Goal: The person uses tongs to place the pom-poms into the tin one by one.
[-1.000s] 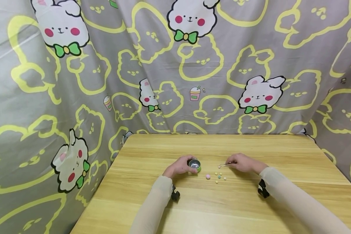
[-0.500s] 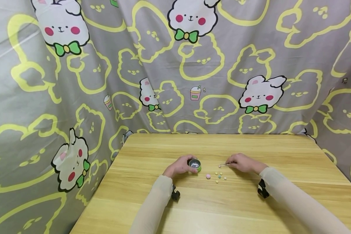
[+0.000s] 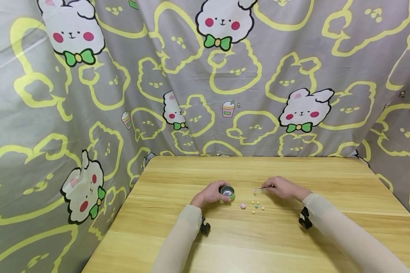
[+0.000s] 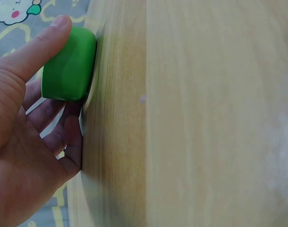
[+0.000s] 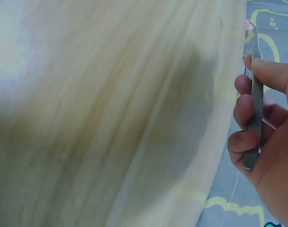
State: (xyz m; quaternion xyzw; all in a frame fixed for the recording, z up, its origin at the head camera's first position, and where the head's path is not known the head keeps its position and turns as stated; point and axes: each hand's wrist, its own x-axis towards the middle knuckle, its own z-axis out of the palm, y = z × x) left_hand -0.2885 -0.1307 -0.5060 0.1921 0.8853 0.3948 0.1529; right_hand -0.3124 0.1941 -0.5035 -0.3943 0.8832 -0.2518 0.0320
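Light wooden table (image 3: 259, 242) with pale grain, set against a grey cloth backdrop (image 3: 191, 76). The cloth hangs in folds behind and on both sides, printed with white rabbits with green bows and yellow rabbit outlines. Even, soft indoor light.

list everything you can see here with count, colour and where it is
cup: one, green outside, metallic inside, on the table left of centre, held by the left hand
tweezers: one pair, silver, held just above the table to the right of the cup
beads: about six, one larger pink, the rest small yellow and green, loose on the table between the hands
table: one, light wood
curtain: one, grey with yellow outlines and white rabbits, behind and beside the table
left hand: fingers round the cup
right hand: pinches the tweezers
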